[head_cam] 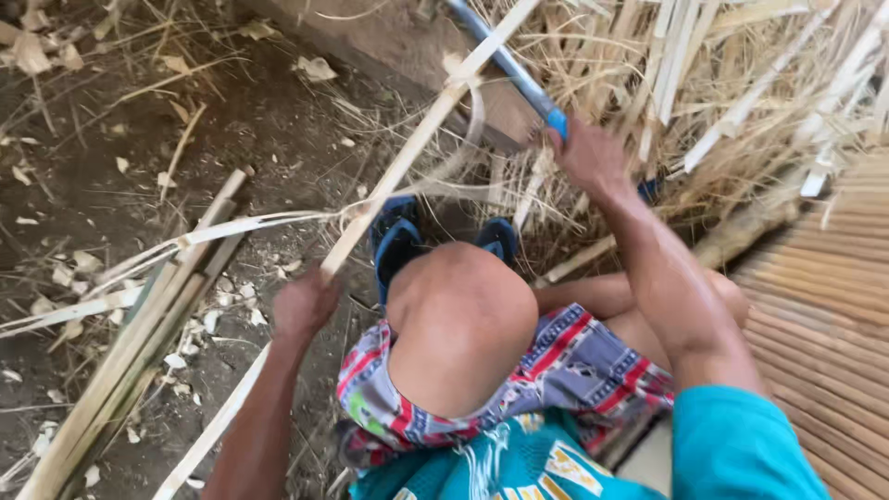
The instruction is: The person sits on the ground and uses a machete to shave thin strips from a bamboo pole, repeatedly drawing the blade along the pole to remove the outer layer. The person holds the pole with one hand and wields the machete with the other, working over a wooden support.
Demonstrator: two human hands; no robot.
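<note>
My left hand point(306, 304) grips a long pale bamboo strip point(407, 157) that runs diagonally from the lower left up to the top centre. My right hand point(585, 156) is closed on the blue handle of a long knife point(505, 63), whose blade crosses the strip near the top. A thin curl of shaved bamboo point(278, 220) peels off to the left of the strip. My bent knee point(458, 319) and blue sandals point(398, 243) lie between the two hands.
A bundle of split bamboo strips point(139, 343) lies on the dirt ground at left, among pale chips. A heap of dry shavings and strips point(722, 83) fills the upper right. A slatted bamboo platform point(833, 315) is at right.
</note>
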